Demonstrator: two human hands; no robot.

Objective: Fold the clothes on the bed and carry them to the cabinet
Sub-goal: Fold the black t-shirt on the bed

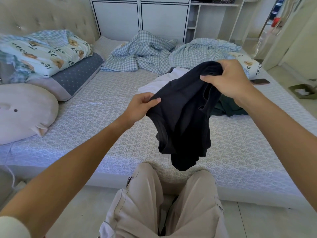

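A black garment [183, 117] hangs in the air over the bed [103, 103], bunched and drooping toward my knees. My left hand [140, 107] pinches its left edge between thumb and fingers. My right hand [228, 79] grips its upper right part, higher and farther from me. Behind the black garment, a white garment [159, 81] lies on the mattress, and a dark green garment [229, 107] lies under my right wrist. The white cabinet [140, 18] stands behind the bed.
Blue checked bedding [145, 54] is crumpled at the far side. Floral pillows [42, 54] and a round beige cushion [24, 112] sit at the left. A phone [260, 81] lies by the bed's right edge. Open shelves [214, 18] stand right of the cabinet doors.
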